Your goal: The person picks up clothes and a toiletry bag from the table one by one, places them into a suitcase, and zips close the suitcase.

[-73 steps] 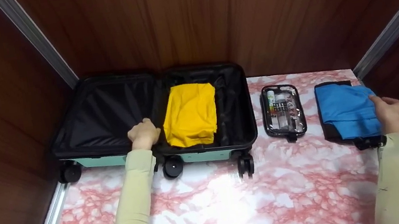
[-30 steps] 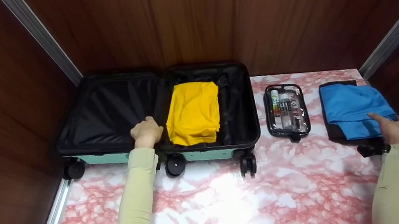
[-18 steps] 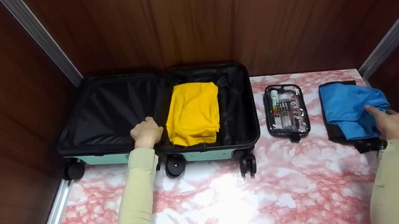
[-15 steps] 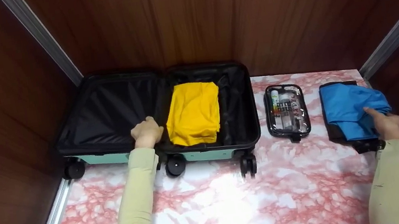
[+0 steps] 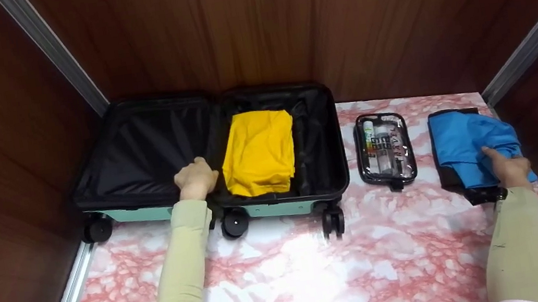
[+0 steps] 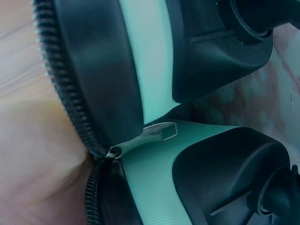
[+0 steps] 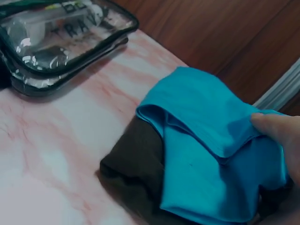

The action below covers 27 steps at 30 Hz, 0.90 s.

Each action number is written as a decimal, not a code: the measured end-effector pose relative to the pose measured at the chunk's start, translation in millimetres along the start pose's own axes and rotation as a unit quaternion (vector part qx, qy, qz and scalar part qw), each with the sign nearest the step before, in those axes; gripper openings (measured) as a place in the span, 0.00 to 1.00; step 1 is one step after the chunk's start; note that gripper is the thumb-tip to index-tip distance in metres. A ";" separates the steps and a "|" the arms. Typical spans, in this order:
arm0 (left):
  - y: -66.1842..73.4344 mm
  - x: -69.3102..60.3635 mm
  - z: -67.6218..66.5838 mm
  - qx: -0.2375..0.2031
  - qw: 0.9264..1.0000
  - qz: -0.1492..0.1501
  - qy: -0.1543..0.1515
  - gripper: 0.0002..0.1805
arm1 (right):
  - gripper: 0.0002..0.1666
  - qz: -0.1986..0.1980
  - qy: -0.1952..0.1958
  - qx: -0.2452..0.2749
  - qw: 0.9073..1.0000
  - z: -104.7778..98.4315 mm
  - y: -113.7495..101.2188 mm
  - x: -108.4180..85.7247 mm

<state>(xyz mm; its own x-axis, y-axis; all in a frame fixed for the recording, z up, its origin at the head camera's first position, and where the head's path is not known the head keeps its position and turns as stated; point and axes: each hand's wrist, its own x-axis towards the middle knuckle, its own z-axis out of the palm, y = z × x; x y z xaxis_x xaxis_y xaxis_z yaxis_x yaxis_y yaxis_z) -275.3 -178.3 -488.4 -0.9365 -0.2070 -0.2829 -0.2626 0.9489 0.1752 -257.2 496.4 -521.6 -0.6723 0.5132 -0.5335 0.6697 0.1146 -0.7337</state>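
Observation:
My left hand [image 5: 196, 178] holds the open suitcase [image 5: 277, 210] at the seam between its two halves, with its fingers bent down out of sight. In the left wrist view, the palm [image 6: 37, 154] lies against the zipper teeth [image 6: 70, 108]. Inside the right half lies a folded yellow cloth [image 5: 260, 152]. At the far right, my right hand [image 5: 510, 167] pinches the near right part of a folded blue cloth [image 5: 462, 137], thumb on top and other fingers mostly hidden. Folded black cloth [image 7: 133, 164] sticks out underneath the blue one.
Between the suitcase and the blue cloth lies a clear travel pouch [image 5: 385, 150] with small bottles in it. Brown wood-grain panels [image 5: 257, 26] stand behind and at both sides. Suitcase wheels [image 5: 332, 221] stick out toward the front of the pink-and-white marbled surface [image 5: 349, 271].
My right hand has slid from the blue cloth's right edge toward the front and left. The cloth is now bunched at that side. My left hand has stayed on the suitcase.

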 end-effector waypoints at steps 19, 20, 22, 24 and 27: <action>-0.5 -0.3 -0.8 0.003 1.000 -0.001 -0.005 0.33 | 0.67 -0.014 0.027 -0.047 0.998 9.0 -3.2 -3.8; -0.4 -0.1 -0.6 0.004 1.000 -0.001 -0.005 0.33 | 0.68 -0.017 0.029 -0.057 0.998 9.4 -3.2 -4.4; -0.3 0.1 -0.3 0.005 1.000 -0.001 -0.006 0.33 | 0.68 -0.021 0.032 -0.071 0.997 9.8 -3.0 -4.8; -0.3 0.3 -0.1 0.004 1.000 -0.001 -0.007 0.33 | 0.67 -0.019 0.033 -0.076 0.996 10.2 -2.3 -5.0; -0.4 0.1 -0.5 0.004 1.000 -0.001 -0.007 0.33 | 0.63 -0.010 0.026 -0.069 0.997 10.1 -0.1 -4.3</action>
<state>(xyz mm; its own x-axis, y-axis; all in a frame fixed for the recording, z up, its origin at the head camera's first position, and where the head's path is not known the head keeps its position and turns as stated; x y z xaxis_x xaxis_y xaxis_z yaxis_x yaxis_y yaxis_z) -275.4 -178.9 -488.1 -0.9328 -0.2051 -0.2963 -0.2619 0.9506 0.1666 -257.5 485.6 -523.5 -0.6709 0.5523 -0.4949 0.6961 0.2389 -0.6771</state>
